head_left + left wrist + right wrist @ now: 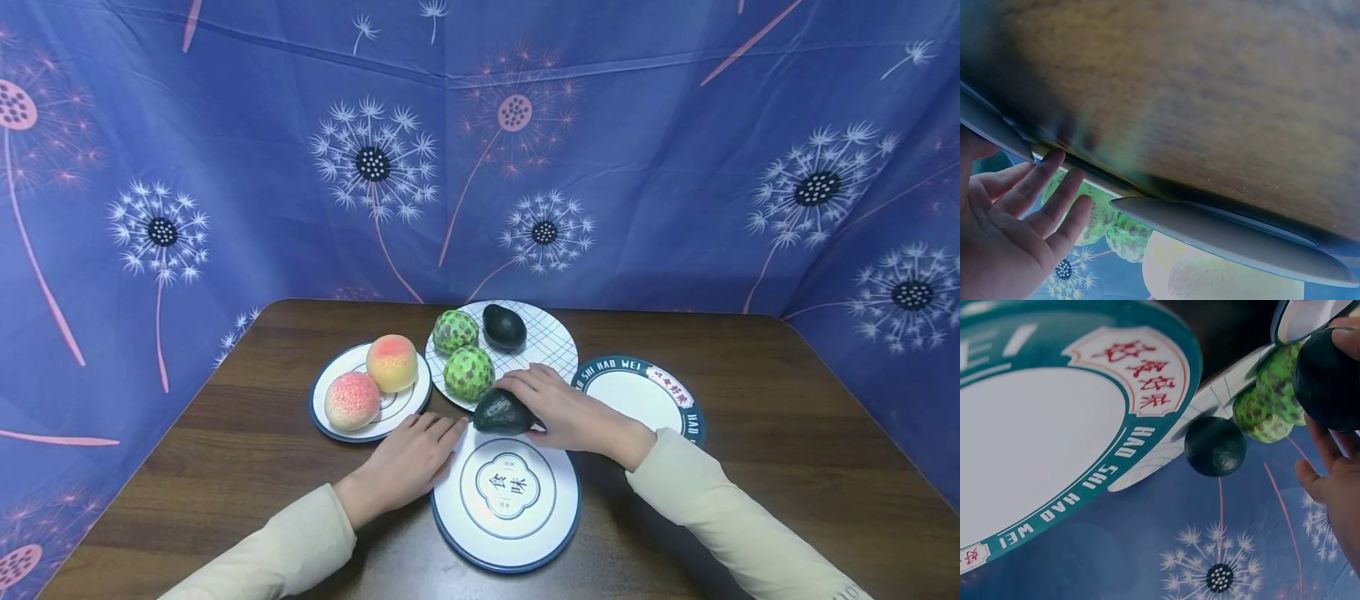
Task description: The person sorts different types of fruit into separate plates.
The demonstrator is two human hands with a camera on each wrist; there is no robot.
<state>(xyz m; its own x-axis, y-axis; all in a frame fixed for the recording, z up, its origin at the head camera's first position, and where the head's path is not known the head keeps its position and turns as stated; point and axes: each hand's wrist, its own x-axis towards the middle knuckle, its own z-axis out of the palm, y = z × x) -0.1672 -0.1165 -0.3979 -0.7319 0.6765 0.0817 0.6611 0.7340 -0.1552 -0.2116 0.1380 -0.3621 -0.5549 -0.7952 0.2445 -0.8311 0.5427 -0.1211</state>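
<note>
My right hand [558, 410] grips a dark green avocado [501, 413] over the far edge of the front plate [517, 533], which is white with a blue rim. The right wrist view shows this avocado [1329, 381] between the thumb and fingers. My left hand [408, 461] lies at that plate's left side, its fingers [1054, 197] extended near the rim and holding nothing. Just behind the held avocado, two green, dark-spotted round fruits [468, 373] and a second avocado [504, 327] rest on a white plate with a line grid [551, 333].
Two peaches [352, 401] sit on a blue-rimmed plate [322, 404] at the left. To the right stands a green-rimmed plate [633, 400] with lettering, partly behind my right forearm. A blue dandelion-print cloth [637, 167] hangs behind the brown wooden table [795, 433].
</note>
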